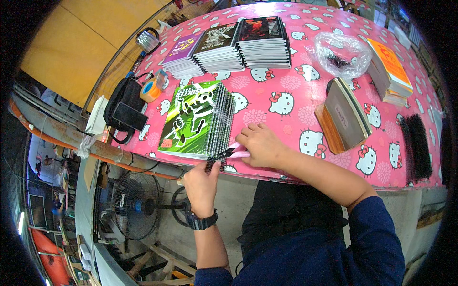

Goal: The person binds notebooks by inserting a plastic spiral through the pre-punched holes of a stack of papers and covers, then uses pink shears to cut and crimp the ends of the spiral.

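Note:
A stack of green spiral-bound notebooks (191, 117) lies near the table's front edge, its coil bindings facing right. My right hand (262, 147) is closed around the pink handles of a pair of cutting pliers (238, 151). The pliers' dark jaws point left and reach the stack's near right corner. At that same corner my left hand (200, 183) pinches black coil ends (213, 163) hanging by the table edge. Whether the jaws are closed on a coil is too small to tell.
Three stacks of notebooks (219, 50) stand at the back. To the right are a wooden holder with a grey book (346, 117), a clear plastic bag (343, 55), orange books (389, 66) and black coils (416, 148). Tape (151, 90) and a black bag (125, 102) lie left.

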Tool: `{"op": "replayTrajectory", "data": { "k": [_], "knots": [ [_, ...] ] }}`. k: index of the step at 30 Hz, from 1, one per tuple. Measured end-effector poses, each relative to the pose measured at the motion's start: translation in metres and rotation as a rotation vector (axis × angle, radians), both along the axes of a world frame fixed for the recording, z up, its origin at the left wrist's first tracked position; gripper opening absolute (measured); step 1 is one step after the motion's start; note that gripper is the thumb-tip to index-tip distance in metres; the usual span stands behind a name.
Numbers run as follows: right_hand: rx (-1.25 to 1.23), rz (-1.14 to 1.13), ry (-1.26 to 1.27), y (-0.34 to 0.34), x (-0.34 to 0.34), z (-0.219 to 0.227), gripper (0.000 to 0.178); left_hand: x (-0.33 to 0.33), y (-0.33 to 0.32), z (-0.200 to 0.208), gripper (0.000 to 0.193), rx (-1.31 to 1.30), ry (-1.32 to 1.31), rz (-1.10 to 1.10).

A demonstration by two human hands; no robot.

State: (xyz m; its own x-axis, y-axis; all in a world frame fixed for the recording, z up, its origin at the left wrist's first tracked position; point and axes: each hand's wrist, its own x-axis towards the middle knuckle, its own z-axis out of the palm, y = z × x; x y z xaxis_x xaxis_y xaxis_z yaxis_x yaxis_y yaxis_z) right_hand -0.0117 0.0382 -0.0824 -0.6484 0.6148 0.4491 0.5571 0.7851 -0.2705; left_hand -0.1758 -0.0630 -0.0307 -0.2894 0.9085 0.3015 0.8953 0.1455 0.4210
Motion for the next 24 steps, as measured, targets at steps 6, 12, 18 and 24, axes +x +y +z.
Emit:
{"op": "replayTrajectory", "data": {
  "k": [6,12,18,24],
  "knots": [
    [-0.045,0.017,-0.008,-0.0017,0.0016,0.001,0.036,0.0028,0.0041,0.0038,0.034,-0.096,0.171,-0.003],
    [-0.035,0.016,-0.003,-0.0012,0.001,0.0019,0.036,0.003,0.0061,0.0051,0.035,-0.117,0.257,-0.007],
    [-0.006,0.029,0.04,-0.001,0.0011,0.0008,0.036,0.0043,0.0056,0.007,0.034,-0.109,0.206,-0.002],
    [-0.048,0.026,0.025,-0.0002,0.0016,0.003,0.036,-0.0014,0.0064,0.0037,0.033,-0.127,0.234,-0.023]
  ]
}}
